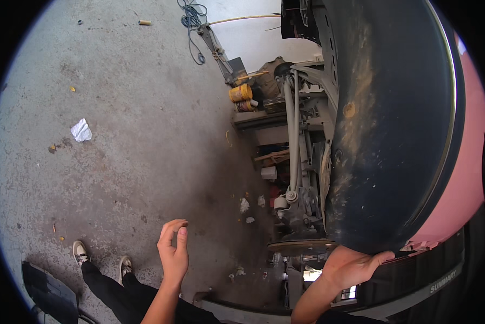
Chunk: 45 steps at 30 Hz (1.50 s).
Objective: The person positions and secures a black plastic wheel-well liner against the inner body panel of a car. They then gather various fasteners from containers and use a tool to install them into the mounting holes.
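A large black car bumper (393, 124), scuffed and dusty, fills the right side and has a bright trim strip along its edge. My right hand (350, 268) grips the bumper's near end. Its thumb is stretched along the edge, and its fingers are hidden behind the panel. My left hand (174, 251) is in the air over the floor, left of the car, with loosely bent fingers, the thumb apart and nothing held. Between the hands, a brown-edged brake disc (302, 246) sits close to the right hand. Pink bodywork (458, 200) adjoins the bumper at the far right.
Suspension rods (293, 135) and the exposed underbody lie left of the bumper. Yellow buckets (241, 93) and a coiled cable (192, 20) are farther off. Crumpled paper (81, 130) lies on the concrete floor (134, 156). A dark panel (51, 291) stands at lower left near my shoes (80, 252).
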{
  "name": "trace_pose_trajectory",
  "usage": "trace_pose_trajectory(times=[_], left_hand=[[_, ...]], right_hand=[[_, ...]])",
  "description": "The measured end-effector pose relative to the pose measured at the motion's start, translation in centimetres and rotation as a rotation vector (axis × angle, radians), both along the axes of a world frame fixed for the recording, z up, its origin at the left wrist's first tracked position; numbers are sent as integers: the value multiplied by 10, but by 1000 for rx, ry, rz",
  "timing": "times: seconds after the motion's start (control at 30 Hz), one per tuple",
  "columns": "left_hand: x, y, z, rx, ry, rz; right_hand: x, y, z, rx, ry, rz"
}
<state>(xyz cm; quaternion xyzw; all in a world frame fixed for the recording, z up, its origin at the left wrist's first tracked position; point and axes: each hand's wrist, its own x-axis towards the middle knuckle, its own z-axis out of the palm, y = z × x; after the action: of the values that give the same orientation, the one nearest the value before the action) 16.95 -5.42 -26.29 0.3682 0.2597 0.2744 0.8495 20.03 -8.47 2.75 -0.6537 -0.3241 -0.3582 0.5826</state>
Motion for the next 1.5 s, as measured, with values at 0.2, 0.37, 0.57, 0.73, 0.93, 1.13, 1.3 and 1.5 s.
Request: trace_pose_trajectory(times=[0.2,0.37,0.57,0.73,0.93,1.13,1.3,1.5], left_hand=[[87,29,64,146,-635,-112],[154,54,154,72,-1080,-28],[178,60,156,-107,-1203,-177],[183,51,143,-204,-1091,-386],[189,39,157,-280,-1095,-353],[185,28,150,-312,-1082,-399],[182,24,163,-227,-981,-395],[194,19,184,-271,-1057,-399]], right_hand=[[11,20,-17,56,-106,-160],[7,-8,-8,-135,-21,-23],[5,-11,-8,-272,-3,40],[12,8,-16,-102,-90,-135],[7,14,-18,-66,-48,-172],[1,6,-13,-152,54,-4],[0,5,-13,-129,64,-34],[3,0,-13,-126,72,-7]])
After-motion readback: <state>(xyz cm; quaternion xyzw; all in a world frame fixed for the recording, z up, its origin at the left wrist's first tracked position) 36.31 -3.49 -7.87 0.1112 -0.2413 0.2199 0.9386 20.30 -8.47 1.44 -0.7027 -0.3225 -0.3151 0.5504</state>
